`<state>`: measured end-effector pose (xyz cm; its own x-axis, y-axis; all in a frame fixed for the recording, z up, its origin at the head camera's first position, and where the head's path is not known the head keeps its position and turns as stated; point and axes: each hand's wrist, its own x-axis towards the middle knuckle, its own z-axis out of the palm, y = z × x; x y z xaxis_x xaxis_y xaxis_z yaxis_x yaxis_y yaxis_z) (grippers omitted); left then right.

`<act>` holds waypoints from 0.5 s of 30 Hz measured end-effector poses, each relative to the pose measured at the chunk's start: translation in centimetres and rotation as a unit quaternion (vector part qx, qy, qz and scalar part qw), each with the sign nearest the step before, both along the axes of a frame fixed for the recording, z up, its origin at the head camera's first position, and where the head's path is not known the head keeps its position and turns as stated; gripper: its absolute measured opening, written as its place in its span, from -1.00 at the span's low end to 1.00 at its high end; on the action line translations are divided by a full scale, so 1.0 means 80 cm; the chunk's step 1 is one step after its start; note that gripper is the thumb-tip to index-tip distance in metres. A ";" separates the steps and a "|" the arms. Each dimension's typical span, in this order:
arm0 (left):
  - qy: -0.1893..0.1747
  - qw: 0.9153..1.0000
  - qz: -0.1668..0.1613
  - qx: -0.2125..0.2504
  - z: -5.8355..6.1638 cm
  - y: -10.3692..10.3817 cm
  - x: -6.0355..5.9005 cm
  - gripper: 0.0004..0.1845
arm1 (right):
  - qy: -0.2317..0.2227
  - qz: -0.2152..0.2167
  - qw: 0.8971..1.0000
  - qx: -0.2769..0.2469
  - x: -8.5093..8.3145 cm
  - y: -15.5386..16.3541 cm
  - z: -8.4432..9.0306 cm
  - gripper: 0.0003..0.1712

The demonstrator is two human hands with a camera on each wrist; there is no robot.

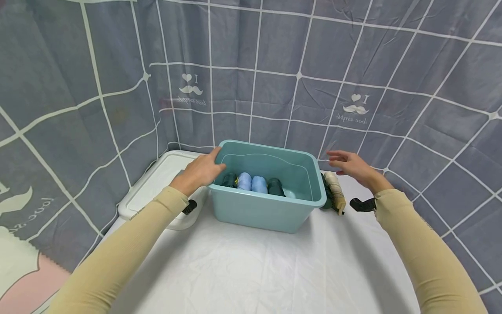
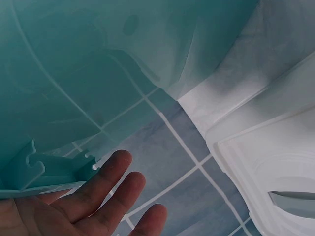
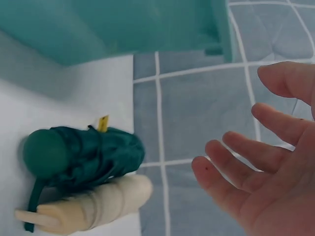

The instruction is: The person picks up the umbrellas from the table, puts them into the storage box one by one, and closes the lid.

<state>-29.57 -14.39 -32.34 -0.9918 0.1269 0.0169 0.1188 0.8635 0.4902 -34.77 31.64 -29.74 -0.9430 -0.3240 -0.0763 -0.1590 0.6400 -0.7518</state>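
Note:
A teal plastic storage bin (image 1: pixel 255 211) stands on a white-covered table. My left hand (image 1: pixel 201 171) is at its left rim, thumb over the inside; in the left wrist view, the left fingers (image 2: pixel 118 169) extend loosely outside, below the rim. Inside the bin lie two light blue rolled bundles (image 1: pixel 252 183) between two dark green ones (image 1: pixel 276 186). My right hand (image 1: pixel 354 170) hovers beyond the right side, fingers spread and holding nothing. Near it, a dark green folded umbrella (image 3: pixel 98 155) and a cream folded umbrella (image 3: pixel 106 204) lie side by side on the table.
A white lid (image 1: pixel 157 183) with a grey handle (image 2: pixel 295 204) lies left of the bin, under my left forearm. Grey-blue curtains (image 1: pixel 274 91) with white grid lines hang close behind and on both sides. White cloth (image 1: pixel 251 270) covers the table in front.

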 end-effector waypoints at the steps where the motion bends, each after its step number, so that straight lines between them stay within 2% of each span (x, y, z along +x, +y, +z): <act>1: -0.001 1.000 0.000 -0.001 0.000 0.000 0.000 -0.19 | -0.003 -0.002 1.000 -0.005 -0.002 0.003 -0.005 -0.31; 7: 0.000 1.000 0.000 -0.003 0.002 0.001 -0.002 -0.19 | -0.020 -0.020 0.999 -0.026 -0.011 0.017 -0.032 -0.25; 15: -0.007 1.000 0.001 -0.005 0.002 0.001 -0.001 -0.19 | -0.026 -0.044 0.998 -0.037 -0.015 0.025 -0.055 -0.20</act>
